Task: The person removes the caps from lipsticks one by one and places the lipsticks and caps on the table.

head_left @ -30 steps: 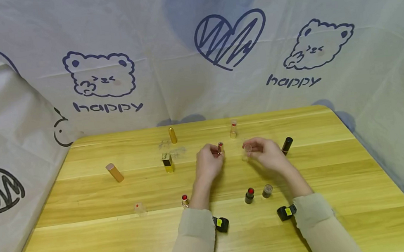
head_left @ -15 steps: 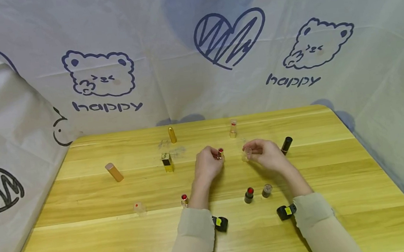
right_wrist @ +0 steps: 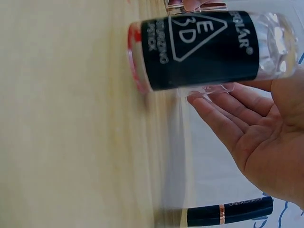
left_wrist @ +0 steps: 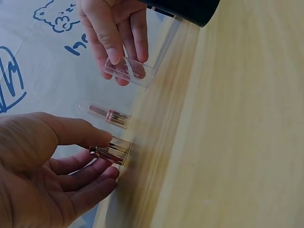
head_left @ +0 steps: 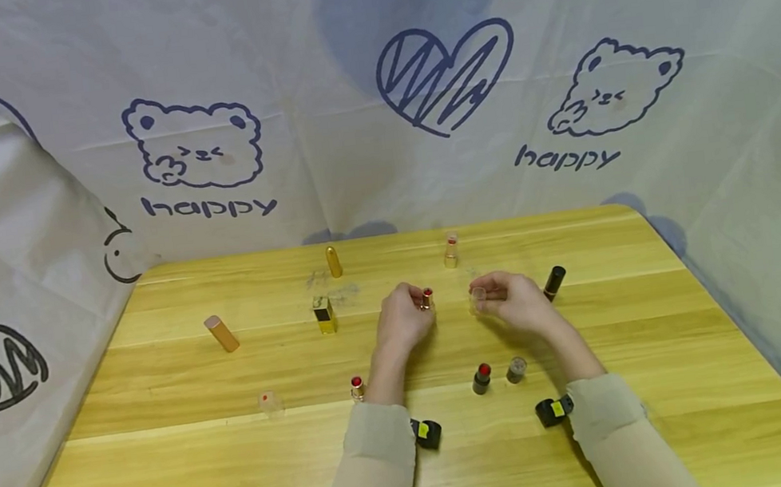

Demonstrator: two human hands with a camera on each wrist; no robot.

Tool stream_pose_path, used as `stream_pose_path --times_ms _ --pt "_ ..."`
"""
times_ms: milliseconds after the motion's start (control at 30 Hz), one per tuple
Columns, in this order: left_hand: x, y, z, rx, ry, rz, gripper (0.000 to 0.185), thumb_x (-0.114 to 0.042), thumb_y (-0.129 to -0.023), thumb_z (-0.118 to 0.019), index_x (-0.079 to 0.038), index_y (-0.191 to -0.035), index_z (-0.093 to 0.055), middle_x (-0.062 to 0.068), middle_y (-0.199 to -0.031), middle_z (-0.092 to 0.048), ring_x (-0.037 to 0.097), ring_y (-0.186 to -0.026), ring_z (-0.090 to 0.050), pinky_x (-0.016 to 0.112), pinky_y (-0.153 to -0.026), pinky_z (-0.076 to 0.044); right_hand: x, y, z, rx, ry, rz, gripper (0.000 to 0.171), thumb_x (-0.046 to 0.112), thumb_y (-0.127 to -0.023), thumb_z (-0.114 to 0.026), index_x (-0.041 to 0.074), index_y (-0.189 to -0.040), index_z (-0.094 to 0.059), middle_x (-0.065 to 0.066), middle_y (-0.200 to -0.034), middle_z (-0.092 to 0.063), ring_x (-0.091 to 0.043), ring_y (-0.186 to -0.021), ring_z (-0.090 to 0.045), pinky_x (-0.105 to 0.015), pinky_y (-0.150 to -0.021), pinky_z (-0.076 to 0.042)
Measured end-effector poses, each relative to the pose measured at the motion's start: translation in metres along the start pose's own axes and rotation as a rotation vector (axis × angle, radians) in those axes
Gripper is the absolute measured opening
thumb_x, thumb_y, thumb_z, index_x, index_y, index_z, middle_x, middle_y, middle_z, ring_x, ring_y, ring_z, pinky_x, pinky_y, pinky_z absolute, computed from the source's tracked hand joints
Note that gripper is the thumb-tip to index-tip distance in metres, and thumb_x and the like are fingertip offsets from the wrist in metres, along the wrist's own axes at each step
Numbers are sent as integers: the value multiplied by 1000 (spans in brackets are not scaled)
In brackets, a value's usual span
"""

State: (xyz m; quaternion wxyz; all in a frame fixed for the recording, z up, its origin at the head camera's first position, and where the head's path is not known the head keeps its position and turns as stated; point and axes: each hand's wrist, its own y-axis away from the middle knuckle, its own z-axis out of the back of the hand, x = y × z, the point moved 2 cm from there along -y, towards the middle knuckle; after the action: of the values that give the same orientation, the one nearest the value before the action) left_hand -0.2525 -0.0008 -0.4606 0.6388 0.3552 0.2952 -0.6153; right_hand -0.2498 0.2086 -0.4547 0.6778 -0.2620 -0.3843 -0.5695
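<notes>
1. Compared with a second ago we see almost no change: the left hand has dropped slightly with its lipstick, and the right hand with the clear cap has stayed put.
2. We read this as the two pieces still apart, cap not yet on the tube; the gap between them has not closed.
3. Left hand: we see thumb and fingers pinching the uncapped lipstick near its base, red tip up, held just above the table.
4. Right hand: we see fingertips gripping the clear cap, its open end turned toward the left hand.
5. Both forearms rest low over the table, palms facing each other, hands near but not touching.
6. Just beyond the right hand lies a black lipstick; beyond and between the hands stands a small capped lipstick.
7. Nearer our body than the right hand stand a red-tipped tube and a dark cap.
</notes>
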Motion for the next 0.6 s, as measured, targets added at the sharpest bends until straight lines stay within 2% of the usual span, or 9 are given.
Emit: stream_pose_path --times_ms 200,367,467,600 --pt "-4 1 0 -14 9 -13 43 -6 -88 -75 -2 -129 -61 13 -124 -65 30 -113 -63 44 -99 -54 2 3 5 -38 -21 36 45 11 -101 -69 -1 -142 -58 -17 -135 -66 -34 -123 -64 -46 -102 -56" --pt "-13 4 2 -31 80 -64 60 -14 -89 -82 -6 -143 -56 15 -142 -56 33 -128 -56 48 -105 -51 9 7 13 -151 -59 120 41 13 -102 -69 3 -141 -60 -14 -134 -68 -33 -122 -65 -46 -100 -57" --pt "-21 4 3 -53 117 -170 65 -19 -91 -82 -8 -148 -52 14 -149 -52 33 -136 -51 49 -109 -49 14 10 20 -239 -104 177 38 12 -102 -68 2 -139 -61 -15 -133 -68 -31 -122 -65 -38 -100 -57" --pt "-32 3 1 -48 151 -378 69 -18 -93 -80 -7 -152 -48 12 -155 -48 31 -144 -44 49 -115 -44 18 14 32 -376 -173 247 35 10 -102 -68 -1 -134 -64 -16 -130 -70 -32 -121 -66 -21 -95 -56"
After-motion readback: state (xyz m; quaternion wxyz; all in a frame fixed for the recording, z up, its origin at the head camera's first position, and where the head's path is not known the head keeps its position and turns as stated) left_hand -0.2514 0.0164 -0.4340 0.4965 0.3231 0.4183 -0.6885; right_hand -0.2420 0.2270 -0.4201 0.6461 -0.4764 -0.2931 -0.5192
